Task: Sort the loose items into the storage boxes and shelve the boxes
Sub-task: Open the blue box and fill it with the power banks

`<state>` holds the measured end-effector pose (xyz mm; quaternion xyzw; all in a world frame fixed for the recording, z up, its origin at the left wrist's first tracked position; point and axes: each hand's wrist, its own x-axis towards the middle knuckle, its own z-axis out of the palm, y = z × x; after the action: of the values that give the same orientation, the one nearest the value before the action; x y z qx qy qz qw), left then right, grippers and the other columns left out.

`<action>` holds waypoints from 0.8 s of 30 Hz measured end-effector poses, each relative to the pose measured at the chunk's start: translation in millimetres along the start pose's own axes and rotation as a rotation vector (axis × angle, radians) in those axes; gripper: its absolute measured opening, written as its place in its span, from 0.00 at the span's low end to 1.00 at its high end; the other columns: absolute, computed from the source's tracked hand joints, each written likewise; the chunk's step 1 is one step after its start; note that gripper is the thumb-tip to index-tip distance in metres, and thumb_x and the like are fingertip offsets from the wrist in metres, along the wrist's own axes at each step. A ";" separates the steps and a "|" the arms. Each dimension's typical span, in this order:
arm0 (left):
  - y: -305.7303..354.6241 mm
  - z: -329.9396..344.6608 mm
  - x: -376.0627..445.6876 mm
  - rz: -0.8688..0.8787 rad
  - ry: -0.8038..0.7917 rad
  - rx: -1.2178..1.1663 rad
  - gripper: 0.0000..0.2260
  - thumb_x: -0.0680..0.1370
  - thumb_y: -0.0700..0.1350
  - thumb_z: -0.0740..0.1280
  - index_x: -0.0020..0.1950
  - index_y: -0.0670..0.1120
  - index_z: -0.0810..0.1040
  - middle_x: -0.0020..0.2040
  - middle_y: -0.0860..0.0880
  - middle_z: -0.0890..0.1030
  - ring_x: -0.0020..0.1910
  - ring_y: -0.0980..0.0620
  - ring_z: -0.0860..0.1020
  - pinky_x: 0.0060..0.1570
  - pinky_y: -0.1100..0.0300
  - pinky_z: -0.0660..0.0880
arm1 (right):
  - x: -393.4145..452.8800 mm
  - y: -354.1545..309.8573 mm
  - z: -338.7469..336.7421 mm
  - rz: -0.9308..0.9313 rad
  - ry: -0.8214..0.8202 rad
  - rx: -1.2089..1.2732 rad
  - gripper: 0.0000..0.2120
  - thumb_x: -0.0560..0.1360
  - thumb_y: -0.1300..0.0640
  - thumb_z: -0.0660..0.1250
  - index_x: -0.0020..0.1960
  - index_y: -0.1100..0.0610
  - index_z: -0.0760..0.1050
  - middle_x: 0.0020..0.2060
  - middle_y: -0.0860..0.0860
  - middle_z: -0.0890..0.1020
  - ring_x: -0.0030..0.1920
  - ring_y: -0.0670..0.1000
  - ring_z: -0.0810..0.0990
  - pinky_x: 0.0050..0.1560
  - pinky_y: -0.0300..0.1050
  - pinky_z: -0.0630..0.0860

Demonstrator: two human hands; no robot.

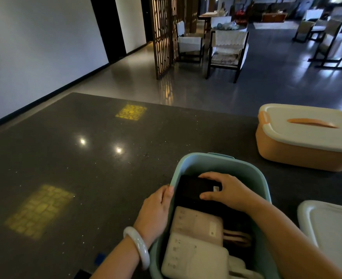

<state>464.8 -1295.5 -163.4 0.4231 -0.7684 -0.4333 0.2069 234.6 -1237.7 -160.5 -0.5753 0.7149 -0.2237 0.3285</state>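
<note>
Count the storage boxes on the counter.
2: an open blue box at the near edge, held by both hands, and a lidded orange box far right. A loose white lid lies near right.

In front of you the open teal box (222,164) holds a black device (194,188) at its far end and pink (196,224) and white (194,256) ones nearer, while the lidded orange box (307,141) sits far right and a white lid (331,224) near right.
</note>
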 end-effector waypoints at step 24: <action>-50.3 -130.0 -131.8 -0.484 0.309 0.712 0.21 0.82 0.56 0.57 0.73 0.53 0.65 0.69 0.51 0.70 0.66 0.49 0.71 0.66 0.51 0.66 | 75.9 -222.4 111.5 -0.663 -0.271 -0.614 0.23 0.75 0.50 0.68 0.69 0.50 0.69 0.63 0.50 0.72 0.64 0.54 0.72 0.63 0.51 0.71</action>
<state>650.8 -1263.3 -129.2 0.6948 -0.7087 -0.1099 0.0538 456.7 -1357.7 -97.6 -0.8673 0.4761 -0.0175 0.1443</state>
